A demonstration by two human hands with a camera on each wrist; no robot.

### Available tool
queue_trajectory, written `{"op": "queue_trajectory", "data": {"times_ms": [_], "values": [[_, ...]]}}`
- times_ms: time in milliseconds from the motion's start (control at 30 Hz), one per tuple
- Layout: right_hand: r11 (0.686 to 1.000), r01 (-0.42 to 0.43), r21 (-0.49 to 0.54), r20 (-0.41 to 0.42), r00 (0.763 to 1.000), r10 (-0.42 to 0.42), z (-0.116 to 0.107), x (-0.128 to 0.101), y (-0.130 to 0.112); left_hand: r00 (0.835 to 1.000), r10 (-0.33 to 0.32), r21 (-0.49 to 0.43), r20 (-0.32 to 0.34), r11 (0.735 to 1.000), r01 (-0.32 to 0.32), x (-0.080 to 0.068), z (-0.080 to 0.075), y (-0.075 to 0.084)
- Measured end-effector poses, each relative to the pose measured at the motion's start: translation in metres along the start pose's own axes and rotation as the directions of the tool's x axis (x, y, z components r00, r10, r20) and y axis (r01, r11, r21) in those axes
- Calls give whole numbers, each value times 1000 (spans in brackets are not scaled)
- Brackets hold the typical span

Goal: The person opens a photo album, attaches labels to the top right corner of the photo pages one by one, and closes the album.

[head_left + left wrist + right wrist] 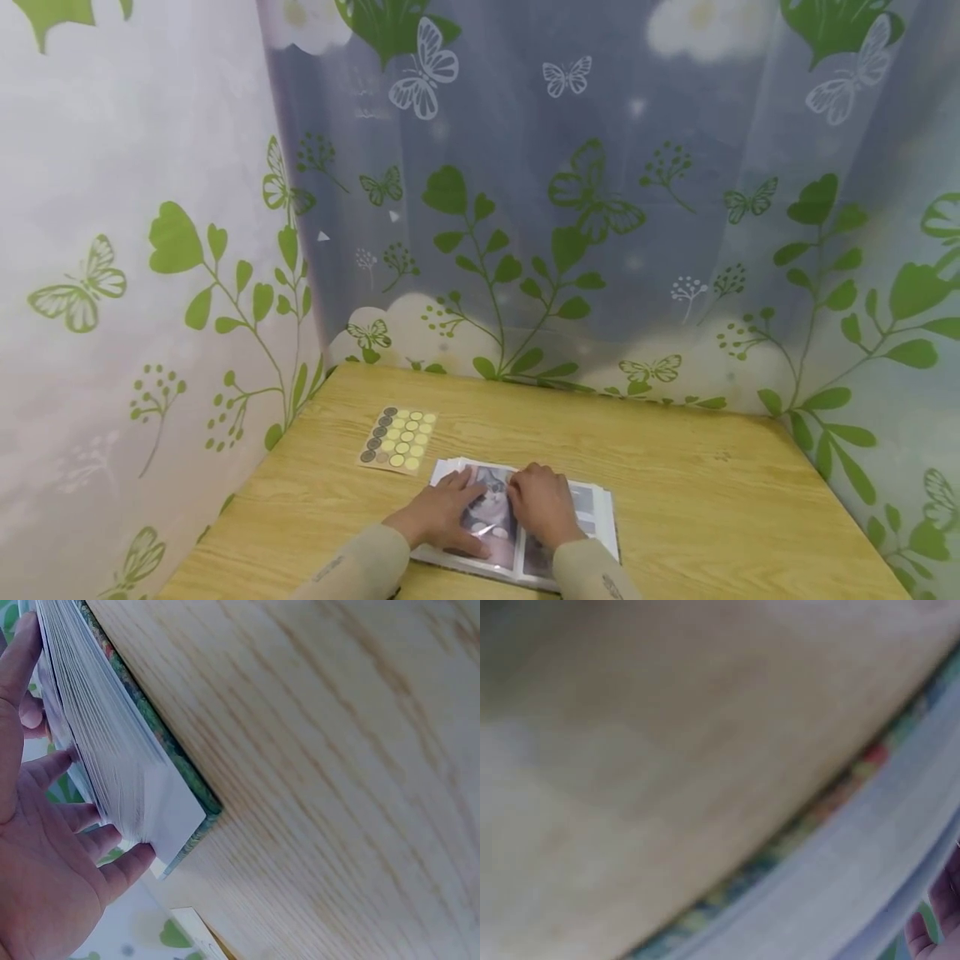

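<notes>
Low centre of frame, our left hand (442, 512) lies flat, fingers straight, on the photo album (592, 512) | right hand (542, 504) rests loosely curled on its page | we'd press evenly | sticker sheet (397, 438) upper left.

I see both arms reaching forward side by side, left hand (444, 510) flat with fingers spread, right hand (542, 502) loosely curved, palm down.

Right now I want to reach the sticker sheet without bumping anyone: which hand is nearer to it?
Left. The left hand rests on the photo album just below and right of the sticker sheet; the right hand lies farther right on the album.
</notes>
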State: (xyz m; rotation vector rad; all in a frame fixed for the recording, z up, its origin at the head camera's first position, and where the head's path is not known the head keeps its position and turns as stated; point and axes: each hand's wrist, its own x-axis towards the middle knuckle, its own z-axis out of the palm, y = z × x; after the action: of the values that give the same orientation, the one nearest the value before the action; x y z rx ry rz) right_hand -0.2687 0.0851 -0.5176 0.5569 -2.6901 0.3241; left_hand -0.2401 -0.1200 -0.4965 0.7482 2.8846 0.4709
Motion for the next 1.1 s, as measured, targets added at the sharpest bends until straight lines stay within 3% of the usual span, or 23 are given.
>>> {"op": "queue_trajectory", "data": {"times_ms": [267, 667, 900, 1100], "values": [[1000, 15, -14, 43, 999, -15, -2, -14, -10, 1000, 2, -14, -5, 1000, -2, -1, 0, 0], [999, 27, -28, 186, 982, -22, -4, -21, -10, 1000, 12, -6, 6, 1000, -12, 1, -2, 1], [998, 52, -33, 155, 987, -46, -1, -18, -9, 1000, 4, -12, 17, 1000, -4, 0, -2, 1], [999, 41, 2, 178, 983, -41, -1, -12, -10, 1000, 9, 2, 8, 1000, -9, 0, -1, 1]]}}
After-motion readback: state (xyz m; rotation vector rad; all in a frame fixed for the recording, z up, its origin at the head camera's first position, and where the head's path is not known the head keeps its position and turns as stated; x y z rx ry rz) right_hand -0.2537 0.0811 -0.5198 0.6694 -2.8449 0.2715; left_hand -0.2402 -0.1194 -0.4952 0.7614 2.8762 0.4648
